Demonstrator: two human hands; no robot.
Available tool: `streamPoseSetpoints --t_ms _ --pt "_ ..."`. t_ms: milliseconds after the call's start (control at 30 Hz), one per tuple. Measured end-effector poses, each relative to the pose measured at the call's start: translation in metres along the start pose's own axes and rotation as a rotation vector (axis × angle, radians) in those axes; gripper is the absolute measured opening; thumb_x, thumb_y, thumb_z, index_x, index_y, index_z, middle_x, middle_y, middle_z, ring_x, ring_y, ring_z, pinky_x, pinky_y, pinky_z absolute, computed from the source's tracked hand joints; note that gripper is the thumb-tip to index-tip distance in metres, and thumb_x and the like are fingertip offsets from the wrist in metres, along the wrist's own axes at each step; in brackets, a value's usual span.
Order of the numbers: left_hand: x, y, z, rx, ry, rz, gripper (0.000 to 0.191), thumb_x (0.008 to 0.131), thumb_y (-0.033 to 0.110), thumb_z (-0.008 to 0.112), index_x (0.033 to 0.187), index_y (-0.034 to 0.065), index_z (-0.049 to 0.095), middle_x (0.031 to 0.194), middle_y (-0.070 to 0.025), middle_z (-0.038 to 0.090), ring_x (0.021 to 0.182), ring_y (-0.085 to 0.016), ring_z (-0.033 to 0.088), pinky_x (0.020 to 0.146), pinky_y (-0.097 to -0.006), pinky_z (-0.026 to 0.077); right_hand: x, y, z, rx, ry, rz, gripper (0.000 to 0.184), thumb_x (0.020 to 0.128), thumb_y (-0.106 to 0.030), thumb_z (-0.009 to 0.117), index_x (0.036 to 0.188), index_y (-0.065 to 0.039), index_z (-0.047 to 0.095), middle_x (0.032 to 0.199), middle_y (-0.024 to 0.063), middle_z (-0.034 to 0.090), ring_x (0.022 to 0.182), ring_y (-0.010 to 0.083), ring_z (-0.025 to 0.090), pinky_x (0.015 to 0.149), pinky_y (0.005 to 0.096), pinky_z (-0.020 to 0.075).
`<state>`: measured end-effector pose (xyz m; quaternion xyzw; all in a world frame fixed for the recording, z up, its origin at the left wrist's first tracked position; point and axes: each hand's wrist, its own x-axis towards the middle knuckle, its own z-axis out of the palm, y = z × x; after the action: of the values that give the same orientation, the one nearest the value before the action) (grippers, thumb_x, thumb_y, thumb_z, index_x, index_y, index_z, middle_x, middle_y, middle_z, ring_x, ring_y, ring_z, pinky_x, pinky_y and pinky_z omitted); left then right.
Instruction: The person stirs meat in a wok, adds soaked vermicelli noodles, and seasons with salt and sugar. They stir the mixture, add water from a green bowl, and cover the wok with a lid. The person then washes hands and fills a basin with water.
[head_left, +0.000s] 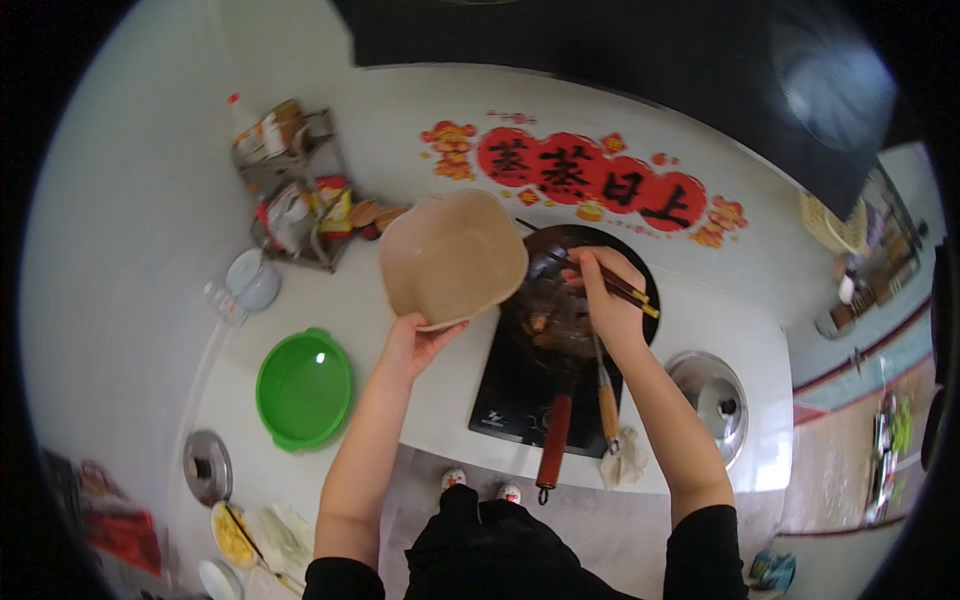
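Observation:
My left hand (420, 341) grips the near rim of a beige square basin (454, 259), tilted so that its bare inside faces me. The basin is held up at the left side of a dark wok (649, 262). Over the wok, my right hand (611, 289) holds a pair of dark chopsticks (622, 286) with gold ends; their tips are blurred. Brown pieces of food (540, 322) lie in the wok, partly veiled by steam or blur. A wooden-handled utensil (607, 405) leans in it. The wok's red handle (555, 442) points towards me over a black induction cooker (502, 397).
A green plastic basin (304, 390) stands left, a metal lid (709, 405) right. A crumpled cloth or tissue (624, 459) lies by the counter's front edge. Behind left are a spice rack (292, 187) and a pale jar (253, 279). A bowl of yellow food (234, 532) sits lower left. A range hood (637, 60) overhangs.

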<state>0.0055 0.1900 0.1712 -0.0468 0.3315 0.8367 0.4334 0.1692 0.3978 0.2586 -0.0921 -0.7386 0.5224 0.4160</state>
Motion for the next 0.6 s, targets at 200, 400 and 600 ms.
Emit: streamPoseSetpoints --t_ms 200,400,600 --pt "-0.093 0.013 -0.049 0.058 0.138 0.217 0.053 0.073 -0.006 0.036 0.124 -0.0158 0.025 0.126 -0.0304 0.037 0.114 -0.046 0.044 0.095 -0.0498 0.045 -0.019 -0.027 0.062 0.091 -0.242 -0.255 0.012 0.087 0.0 0.05 0.088 0.005 0.061 0.083 0.0116 0.061 0.07 0.0154 0.062 0.064 0.0233 0.0497" --pt "-0.201 0.023 -0.101 -0.023 0.189 0.347 0.055 0.071 -0.006 0.036 0.123 -0.0194 0.024 0.127 -0.0307 0.036 0.115 -0.045 0.044 0.098 -0.0504 0.042 -0.064 -0.068 0.147 0.018 -0.686 -0.427 0.008 0.082 0.002 0.056 0.086 0.002 0.063 0.072 0.0105 0.06 0.065 0.0205 0.058 0.06 0.0279 0.046" --pt "-0.325 0.026 -0.164 -0.2 0.261 0.416 0.058 0.071 0.0 0.039 0.124 -0.0168 0.026 0.127 -0.0292 0.039 0.117 -0.043 0.043 0.099 -0.0484 0.041 -0.15 -0.123 0.232 0.138 -0.894 -0.345 0.005 0.081 -0.005 0.059 0.079 -0.001 0.061 0.067 0.008 0.06 0.062 0.0196 0.058 0.056 0.027 0.0445"
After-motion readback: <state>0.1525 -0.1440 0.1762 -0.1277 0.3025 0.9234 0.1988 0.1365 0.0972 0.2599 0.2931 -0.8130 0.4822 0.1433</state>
